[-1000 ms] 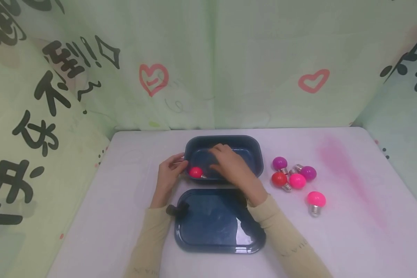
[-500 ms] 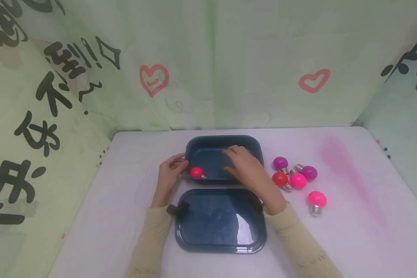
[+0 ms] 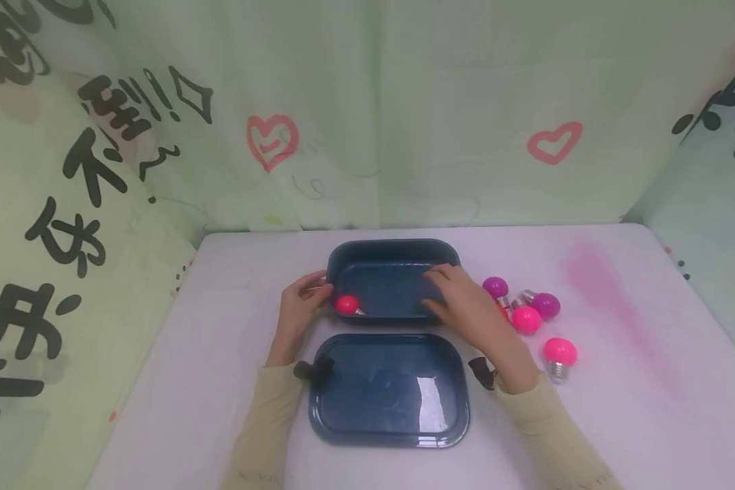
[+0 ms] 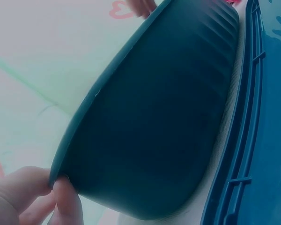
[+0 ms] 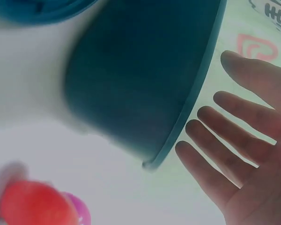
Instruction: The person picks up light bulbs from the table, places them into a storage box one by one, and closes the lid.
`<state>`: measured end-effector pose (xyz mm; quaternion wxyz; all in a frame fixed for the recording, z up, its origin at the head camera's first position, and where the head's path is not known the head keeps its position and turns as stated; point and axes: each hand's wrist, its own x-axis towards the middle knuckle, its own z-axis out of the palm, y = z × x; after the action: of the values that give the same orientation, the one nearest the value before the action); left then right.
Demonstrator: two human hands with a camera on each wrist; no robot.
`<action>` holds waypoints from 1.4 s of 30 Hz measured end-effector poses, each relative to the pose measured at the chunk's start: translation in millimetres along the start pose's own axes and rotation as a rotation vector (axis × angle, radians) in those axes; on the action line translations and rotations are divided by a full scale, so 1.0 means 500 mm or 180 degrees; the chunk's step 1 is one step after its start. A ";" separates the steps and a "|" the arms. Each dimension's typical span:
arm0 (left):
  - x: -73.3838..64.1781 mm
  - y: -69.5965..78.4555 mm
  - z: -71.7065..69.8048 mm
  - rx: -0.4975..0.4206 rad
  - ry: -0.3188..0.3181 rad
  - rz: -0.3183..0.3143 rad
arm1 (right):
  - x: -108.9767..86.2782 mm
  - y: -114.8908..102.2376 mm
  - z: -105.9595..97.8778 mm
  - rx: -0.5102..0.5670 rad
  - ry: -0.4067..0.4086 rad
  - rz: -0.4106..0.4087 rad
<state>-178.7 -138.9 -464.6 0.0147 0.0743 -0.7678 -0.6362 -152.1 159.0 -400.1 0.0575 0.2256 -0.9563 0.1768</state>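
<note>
My left hand pinches the left rim of a dark blue plastic box; the left wrist view shows thumb and fingers on either side of the rim. Inside the box, at its near left corner, lies a red-pink light bulb with a metal screw base. My right hand hovers over the box's right end, and nothing is in it. Spread, straight fingers show beside the rim in the right wrist view. A red bulb to the right is partly hidden behind this hand in the head view.
Right of the box lie a purple bulb, another purple bulb and a pink bulb. A second pink bulb lies nearer. In front of the box is a flat dark blue lid. A green-white curtain hangs behind the table.
My right hand has moved right across the box, from above its middle to its right end, now covering part of the red bulb. The left hand stays at the rim.
</note>
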 end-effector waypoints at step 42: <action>-0.003 0.000 -0.005 -0.0126 -0.0018 0.0007 | -0.108 0.095 -0.017 -0.0094 -0.0391 0.0634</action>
<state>-176.9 -141.0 -464.0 0.0147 0.0714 -0.7552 -0.6515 -125.3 223.8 -417.5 -0.0156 0.1390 -0.9782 0.1533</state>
